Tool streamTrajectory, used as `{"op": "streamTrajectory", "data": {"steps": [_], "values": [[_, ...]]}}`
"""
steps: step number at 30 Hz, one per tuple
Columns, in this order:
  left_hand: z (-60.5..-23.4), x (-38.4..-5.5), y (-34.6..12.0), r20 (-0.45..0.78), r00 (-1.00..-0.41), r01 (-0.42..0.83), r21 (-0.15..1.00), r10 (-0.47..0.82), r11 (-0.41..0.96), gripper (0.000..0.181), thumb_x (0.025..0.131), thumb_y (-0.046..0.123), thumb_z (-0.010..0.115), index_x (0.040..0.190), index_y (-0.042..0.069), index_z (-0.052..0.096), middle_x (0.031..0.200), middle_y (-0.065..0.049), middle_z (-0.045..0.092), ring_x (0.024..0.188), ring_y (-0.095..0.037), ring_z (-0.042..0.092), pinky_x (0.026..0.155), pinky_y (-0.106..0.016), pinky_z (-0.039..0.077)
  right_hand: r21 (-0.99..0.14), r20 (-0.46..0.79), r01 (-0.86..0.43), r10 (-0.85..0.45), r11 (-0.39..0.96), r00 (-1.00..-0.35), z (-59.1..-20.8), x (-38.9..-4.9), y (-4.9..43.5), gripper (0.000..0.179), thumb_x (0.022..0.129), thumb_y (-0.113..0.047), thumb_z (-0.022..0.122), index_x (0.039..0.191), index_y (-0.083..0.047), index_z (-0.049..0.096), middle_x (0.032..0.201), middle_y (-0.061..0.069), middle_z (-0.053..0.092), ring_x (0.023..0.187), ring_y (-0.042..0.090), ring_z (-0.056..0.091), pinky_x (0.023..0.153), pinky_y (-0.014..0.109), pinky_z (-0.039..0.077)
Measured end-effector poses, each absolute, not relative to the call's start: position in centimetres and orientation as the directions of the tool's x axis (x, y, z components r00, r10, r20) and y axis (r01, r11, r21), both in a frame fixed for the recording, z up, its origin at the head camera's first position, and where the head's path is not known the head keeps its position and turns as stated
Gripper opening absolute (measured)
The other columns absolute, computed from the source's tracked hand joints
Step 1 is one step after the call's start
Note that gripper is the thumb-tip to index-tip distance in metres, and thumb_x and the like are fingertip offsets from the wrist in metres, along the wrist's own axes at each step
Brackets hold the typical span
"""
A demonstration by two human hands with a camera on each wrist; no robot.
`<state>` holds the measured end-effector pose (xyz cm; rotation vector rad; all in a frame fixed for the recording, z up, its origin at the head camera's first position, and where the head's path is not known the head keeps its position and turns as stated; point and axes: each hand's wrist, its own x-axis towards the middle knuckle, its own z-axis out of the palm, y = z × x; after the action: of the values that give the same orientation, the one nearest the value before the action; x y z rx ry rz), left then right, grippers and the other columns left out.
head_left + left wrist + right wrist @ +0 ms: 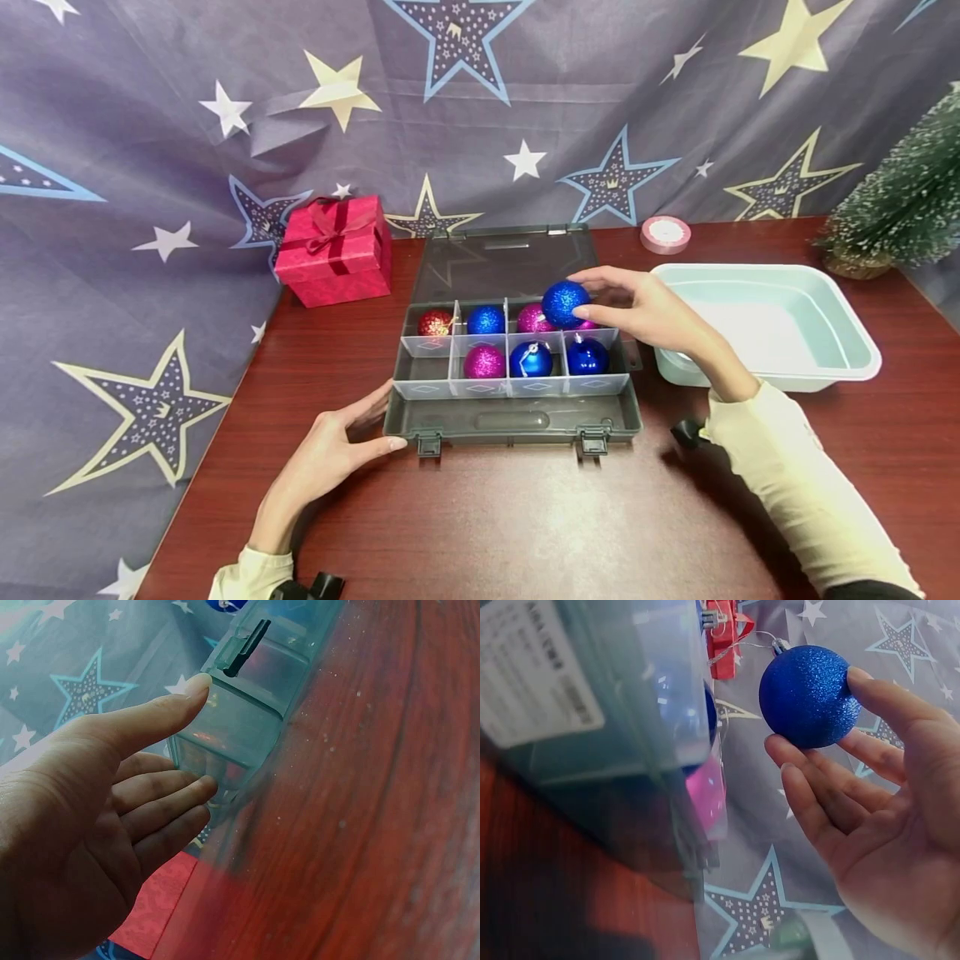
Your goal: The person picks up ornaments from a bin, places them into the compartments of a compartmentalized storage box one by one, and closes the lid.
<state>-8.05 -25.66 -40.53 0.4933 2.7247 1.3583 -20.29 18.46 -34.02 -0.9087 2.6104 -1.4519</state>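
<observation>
My right hand (651,312) pinches a blue glitter Christmas ball (566,303) between thumb and fingers, above the back right of a grey divided plastic box (510,417). In the right wrist view, the ball (810,696) has a silver cap and a loop of string. My left hand (330,454) rests against the box's front left corner with fingers extended. In the box's compartments sit a red ball (435,323), a blue glitter ball (486,319), a magenta ball (484,362), two shiny blue balls (531,360), and pink ones partly hidden behind the held ball.
The box's lid (510,262) lies open toward the back. To the right stands a pale green basin (765,379), with a ribbon roll (665,234) behind it and a small frosted tree (900,183) beyond. A red gift box (333,250) stands at the back left, before a star-patterned cloth.
</observation>
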Motion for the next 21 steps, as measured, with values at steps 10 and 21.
{"op": "streamTrajectory", "data": {"steps": [10,21], "values": [[-40.5,-8.0,-25.7,0.084,-0.950,0.250,0.786,0.302,0.566,0.078,0.087,0.029,0.087,0.154,0.012,0.051,0.145,-0.003,0.060,0.125,-0.018,0.062,0.099,-0.013,0.043,-0.776,0.228,-0.478,-0.523,0.412,-0.821,-33.9,-21.0,16.7,0.044,0.096,-0.022,0.077,0.138,-0.013,0.066,0.118,0.009,0.072,0.097,0.022,0.069,0.083,0.036,0.057],[-40.5,-8.0,-25.6,0.084,-0.950,0.249,0.785,0.301,0.568,0.078,0.087,0.029,0.087,0.154,0.011,0.051,0.145,-0.004,0.059,0.125,-0.018,0.062,0.099,-0.013,0.043,-0.805,0.231,-0.491,-0.587,0.332,-0.776,-33.9,-21.3,14.1,0.044,0.097,-0.018,0.076,0.139,-0.011,0.065,0.122,0.009,0.071,0.102,0.022,0.071,0.087,0.039,0.058]]}}
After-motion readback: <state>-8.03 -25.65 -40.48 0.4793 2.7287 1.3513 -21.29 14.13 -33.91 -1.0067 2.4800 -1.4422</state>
